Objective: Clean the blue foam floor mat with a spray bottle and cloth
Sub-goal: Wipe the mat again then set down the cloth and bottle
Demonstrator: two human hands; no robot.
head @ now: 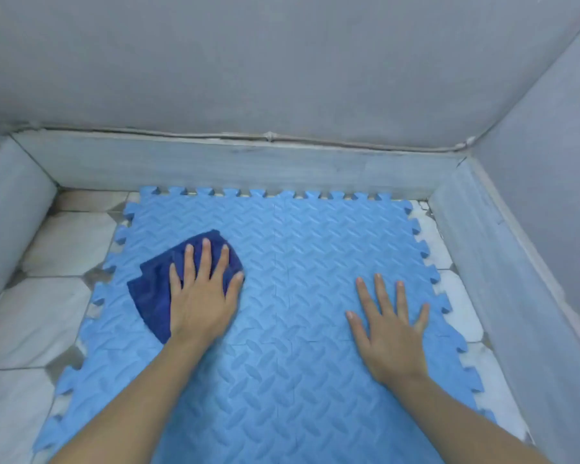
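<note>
Two hands lie flat on the blue foam mat (282, 296), and no brand, label or writing can be read on anything here. The left hand (203, 296) rests palm down on a dark blue cloth (154, 289), with the fingers straight and a little spread, so it presses the cloth against the mat and does not pinch it. The cloth is folded and bunched; it shows beyond the fingertips and to the left of the hand, on the left half of the mat, near the left edge. The right hand (390, 329) is well apart from the cloth, on the right half of the mat; its fingers are straight and spread wide, the palm is down on the bare foam, and it holds nothing. The mat is light blue, made of square pieces that join with thin seams, and its surface has a raised pattern of short diagonal bars. Its outer edges have puzzle teeth. It lies on a floor (57, 309) of pale tiles, close to a grey wall (282, 61) with a low ledge at its foot.
</note>
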